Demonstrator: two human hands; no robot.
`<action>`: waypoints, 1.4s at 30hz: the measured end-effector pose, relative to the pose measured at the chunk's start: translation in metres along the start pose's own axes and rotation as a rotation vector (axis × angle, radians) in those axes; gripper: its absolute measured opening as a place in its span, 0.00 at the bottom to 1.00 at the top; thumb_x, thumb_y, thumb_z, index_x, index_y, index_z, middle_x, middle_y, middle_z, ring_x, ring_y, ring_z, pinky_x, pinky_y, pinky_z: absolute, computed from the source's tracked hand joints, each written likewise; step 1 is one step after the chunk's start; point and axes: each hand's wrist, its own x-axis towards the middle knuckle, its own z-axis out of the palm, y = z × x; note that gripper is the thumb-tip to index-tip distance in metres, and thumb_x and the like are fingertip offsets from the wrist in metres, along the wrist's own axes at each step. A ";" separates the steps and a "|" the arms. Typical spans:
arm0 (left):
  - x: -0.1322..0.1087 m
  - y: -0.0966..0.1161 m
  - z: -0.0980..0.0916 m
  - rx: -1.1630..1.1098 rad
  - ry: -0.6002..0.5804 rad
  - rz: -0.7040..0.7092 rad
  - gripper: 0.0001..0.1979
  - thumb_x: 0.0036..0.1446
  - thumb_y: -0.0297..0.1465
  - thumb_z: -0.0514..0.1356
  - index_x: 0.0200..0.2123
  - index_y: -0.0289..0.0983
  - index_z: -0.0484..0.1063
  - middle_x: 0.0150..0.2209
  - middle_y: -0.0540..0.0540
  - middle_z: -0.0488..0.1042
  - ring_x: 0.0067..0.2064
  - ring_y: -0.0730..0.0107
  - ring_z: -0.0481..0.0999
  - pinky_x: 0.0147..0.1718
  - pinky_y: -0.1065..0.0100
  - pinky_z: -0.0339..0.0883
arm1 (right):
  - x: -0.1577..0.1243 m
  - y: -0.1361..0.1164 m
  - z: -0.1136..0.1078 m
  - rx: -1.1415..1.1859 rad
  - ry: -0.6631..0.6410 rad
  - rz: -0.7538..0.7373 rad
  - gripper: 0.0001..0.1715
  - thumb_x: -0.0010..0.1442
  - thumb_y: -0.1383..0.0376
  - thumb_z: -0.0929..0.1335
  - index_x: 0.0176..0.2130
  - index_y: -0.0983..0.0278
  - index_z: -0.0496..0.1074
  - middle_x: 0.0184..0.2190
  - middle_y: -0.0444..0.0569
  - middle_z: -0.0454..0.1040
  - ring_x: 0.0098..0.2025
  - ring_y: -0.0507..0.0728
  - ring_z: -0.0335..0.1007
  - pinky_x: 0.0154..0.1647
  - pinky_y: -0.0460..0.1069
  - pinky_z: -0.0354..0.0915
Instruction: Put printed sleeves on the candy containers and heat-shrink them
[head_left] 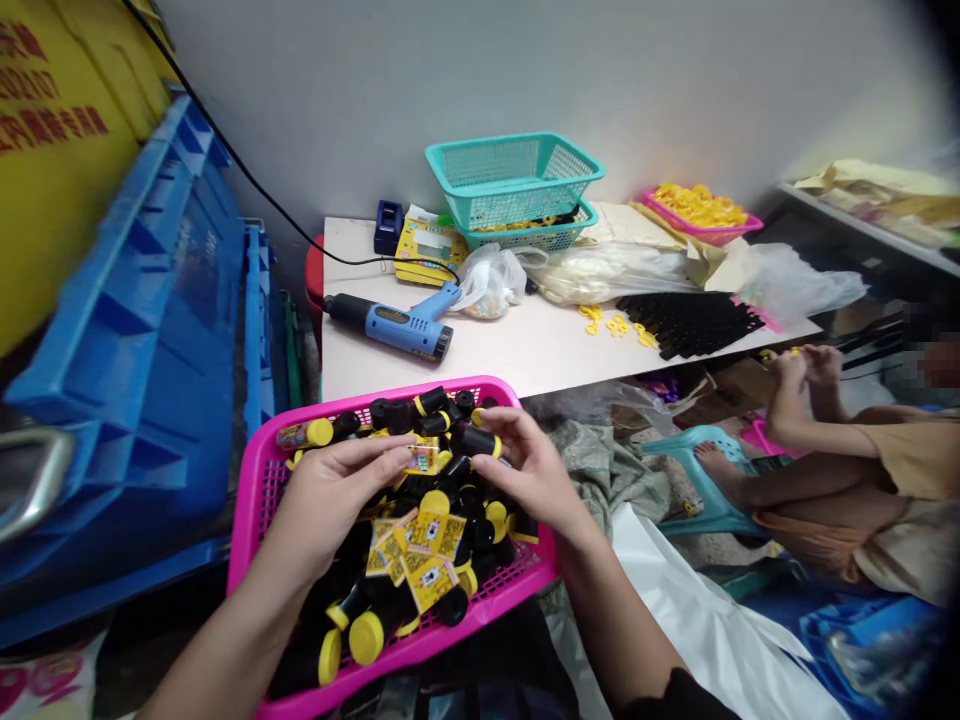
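Note:
A pink plastic basket (pixel 255 500) sits close in front of me, filled with several black tubes with yellow caps (pixel 360 630) and yellow printed labels (pixel 427 535). My left hand (pixel 337 495) hovers over the basket with its fingers pinched on a small yellow-labelled piece (pixel 421 458). My right hand (pixel 525 465) is beside it, with fingers curled on a black tube (pixel 480 440) at the top of the pile.
A white table (pixel 525 350) behind the basket holds a blue heat gun (pixel 397 325), teal baskets (pixel 514 180), plastic bags, black strips (pixel 690 320) and a pink tray of yellow parts (pixel 701 210). Blue crates (pixel 150 330) stand at left. Another person sits at right.

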 end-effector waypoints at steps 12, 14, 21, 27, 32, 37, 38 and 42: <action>-0.007 -0.008 0.009 -0.101 -0.008 0.068 0.14 0.40 0.42 0.74 0.31 0.42 0.84 0.38 0.43 0.84 0.37 0.62 0.82 0.33 0.67 0.78 | -0.010 -0.017 0.011 0.363 -0.037 0.116 0.22 0.51 0.48 0.75 0.39 0.60 0.73 0.28 0.43 0.71 0.25 0.50 0.67 0.25 0.46 0.65; -0.007 -0.008 0.009 -0.040 -0.044 0.150 0.09 0.45 0.40 0.72 0.32 0.45 0.84 0.39 0.45 0.84 0.40 0.62 0.82 0.36 0.66 0.78 | -0.011 -0.017 0.010 0.352 -0.018 0.104 0.20 0.53 0.51 0.75 0.38 0.61 0.74 0.28 0.43 0.71 0.25 0.49 0.66 0.26 0.45 0.64; -0.013 -0.001 0.015 0.184 -0.080 0.367 0.11 0.49 0.30 0.69 0.37 0.49 0.83 0.42 0.48 0.83 0.46 0.63 0.81 0.46 0.66 0.77 | -0.014 -0.014 0.018 0.313 0.031 0.097 0.22 0.51 0.52 0.76 0.43 0.60 0.73 0.35 0.45 0.76 0.33 0.52 0.74 0.34 0.47 0.70; -0.020 0.003 0.018 0.176 -0.161 0.382 0.13 0.48 0.27 0.69 0.39 0.45 0.82 0.43 0.48 0.82 0.45 0.65 0.82 0.39 0.74 0.78 | -0.018 -0.009 0.026 0.386 0.000 -0.102 0.25 0.50 0.62 0.79 0.46 0.56 0.72 0.46 0.47 0.78 0.46 0.55 0.76 0.47 0.50 0.71; -0.021 0.003 0.022 0.019 -0.285 0.327 0.15 0.48 0.22 0.68 0.39 0.45 0.80 0.42 0.51 0.83 0.45 0.68 0.83 0.41 0.74 0.77 | -0.019 -0.009 0.030 0.602 -0.124 -0.010 0.23 0.60 0.50 0.71 0.52 0.56 0.72 0.54 0.50 0.73 0.57 0.58 0.69 0.58 0.55 0.64; -0.021 -0.001 0.029 -0.026 -0.241 0.320 0.15 0.44 0.21 0.70 0.35 0.45 0.82 0.37 0.52 0.84 0.40 0.70 0.84 0.39 0.78 0.77 | -0.019 -0.014 0.039 0.896 -0.280 0.174 0.30 0.57 0.46 0.71 0.53 0.59 0.73 0.54 0.51 0.73 0.56 0.58 0.69 0.58 0.52 0.64; -0.021 -0.001 0.029 -0.017 -0.222 0.333 0.15 0.43 0.21 0.71 0.35 0.45 0.82 0.38 0.52 0.84 0.40 0.69 0.84 0.39 0.78 0.76 | -0.019 -0.015 0.039 0.939 -0.292 0.177 0.30 0.57 0.46 0.71 0.53 0.59 0.73 0.53 0.51 0.74 0.55 0.57 0.70 0.57 0.51 0.64; -0.023 0.001 0.026 0.074 -0.221 0.401 0.18 0.47 0.22 0.69 0.39 0.49 0.82 0.44 0.52 0.83 0.47 0.67 0.82 0.43 0.76 0.76 | -0.019 -0.015 0.036 0.957 -0.295 0.155 0.28 0.58 0.49 0.72 0.53 0.58 0.73 0.54 0.51 0.74 0.53 0.55 0.72 0.56 0.49 0.64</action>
